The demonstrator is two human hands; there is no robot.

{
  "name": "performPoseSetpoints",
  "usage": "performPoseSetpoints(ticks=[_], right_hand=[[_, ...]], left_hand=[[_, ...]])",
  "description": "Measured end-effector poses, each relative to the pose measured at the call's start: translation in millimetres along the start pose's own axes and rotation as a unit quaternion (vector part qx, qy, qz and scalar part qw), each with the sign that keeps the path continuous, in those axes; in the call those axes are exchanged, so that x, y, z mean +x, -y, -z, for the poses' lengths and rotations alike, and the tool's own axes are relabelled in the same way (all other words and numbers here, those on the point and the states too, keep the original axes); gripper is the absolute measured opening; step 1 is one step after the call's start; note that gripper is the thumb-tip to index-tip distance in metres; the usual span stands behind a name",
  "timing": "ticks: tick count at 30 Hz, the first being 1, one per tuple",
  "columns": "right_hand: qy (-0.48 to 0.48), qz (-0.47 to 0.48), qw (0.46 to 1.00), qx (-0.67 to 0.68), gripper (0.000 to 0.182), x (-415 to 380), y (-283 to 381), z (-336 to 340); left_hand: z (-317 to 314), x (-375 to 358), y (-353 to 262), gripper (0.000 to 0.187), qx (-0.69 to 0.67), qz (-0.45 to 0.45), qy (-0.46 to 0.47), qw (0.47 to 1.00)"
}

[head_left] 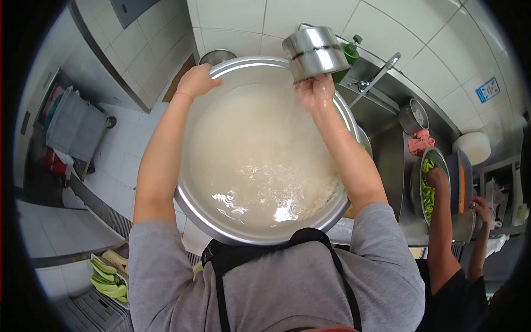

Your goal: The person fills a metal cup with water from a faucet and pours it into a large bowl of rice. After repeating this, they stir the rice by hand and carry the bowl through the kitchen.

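Observation:
A large, wide metal basin in front of me holds cloudy, whitish water, with pale grains resembling rice showing along its lower right side. My left hand is closed over the basin's far left rim, the thumb on the inner side. Above the far right rim, my right hand is wet and slightly blurred, closed on a shiny metal pot held tilted. Its grip is partly hidden by the pot. Water appears to fall from around that hand into the basin.
A sink with a faucet lies to the right. A green bottle stands behind the pot. At far right, another person's hand reaches into a bowl of green vegetables. Long green vegetables fill a tray at lower left.

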State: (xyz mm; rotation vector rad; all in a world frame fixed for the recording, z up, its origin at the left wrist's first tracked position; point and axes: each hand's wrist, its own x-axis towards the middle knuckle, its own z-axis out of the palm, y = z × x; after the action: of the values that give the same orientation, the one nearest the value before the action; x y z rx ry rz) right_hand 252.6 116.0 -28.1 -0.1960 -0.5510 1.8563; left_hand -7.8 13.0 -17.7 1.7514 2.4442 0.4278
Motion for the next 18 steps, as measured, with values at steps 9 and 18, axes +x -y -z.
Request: performPoseSetpoints(ticks=[9, 18], right_hand=[[0.087, -0.096, 0.971, -0.2, 0.029, 19, -44, 6], [-0.006, -0.068, 0.924, -0.375, 0.03, 28, -67, -21]], left_hand=[[12, -17, -8, 0.07, -0.13, -0.019, -0.008, 0.991], [6, -16, -5, 0.064, -0.185, -0.026, 0.002, 0.982]])
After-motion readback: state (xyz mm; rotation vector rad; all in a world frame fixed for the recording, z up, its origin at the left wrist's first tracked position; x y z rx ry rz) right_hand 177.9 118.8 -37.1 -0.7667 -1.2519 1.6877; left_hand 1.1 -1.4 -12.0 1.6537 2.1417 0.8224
